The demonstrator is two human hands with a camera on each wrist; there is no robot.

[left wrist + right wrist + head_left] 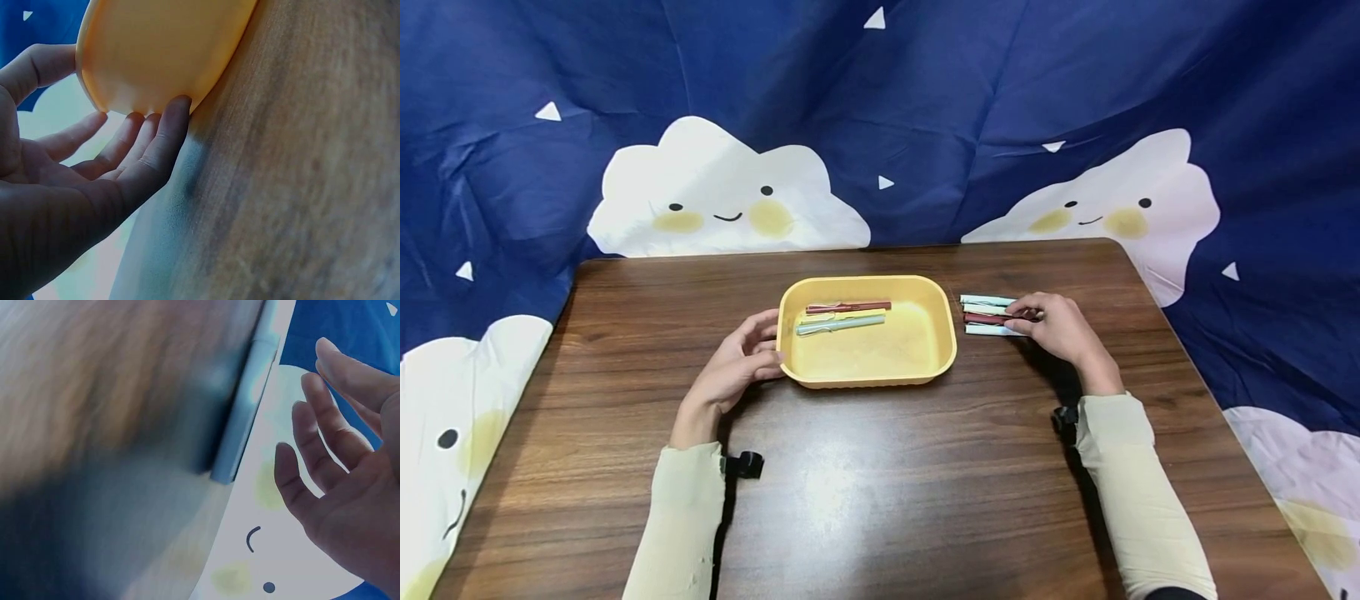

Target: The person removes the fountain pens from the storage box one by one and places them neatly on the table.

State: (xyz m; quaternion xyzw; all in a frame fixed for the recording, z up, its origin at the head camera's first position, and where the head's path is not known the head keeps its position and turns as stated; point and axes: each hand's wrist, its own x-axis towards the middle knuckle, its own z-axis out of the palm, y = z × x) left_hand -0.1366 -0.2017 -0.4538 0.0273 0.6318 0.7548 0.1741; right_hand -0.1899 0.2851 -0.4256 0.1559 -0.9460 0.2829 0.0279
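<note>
My left hand (733, 362) holds the left end of a yellow plastic tray (865, 382), its fingers bent around the corners. In the left wrist view, the fingertips (181, 106) meet the tray's outer wall. Inside the tray lie a dark red pen (850, 307), a yellow pen (835, 317) and a light blue pen (842, 325). My right hand (1063, 333) is over a row of several pens to the right, thumb and forefinger at a dark red pen (985, 318). The right wrist view shows its fingers spread and slightly bent, beside a pale blue pen (244, 419).
A brown wooden table (865, 492) carries everything. Behind it hangs a dark blue cloth (917, 92) with white clouds and small triangles. Black wrist straps with cameras (748, 464) sit over the pale sleeves (681, 517).
</note>
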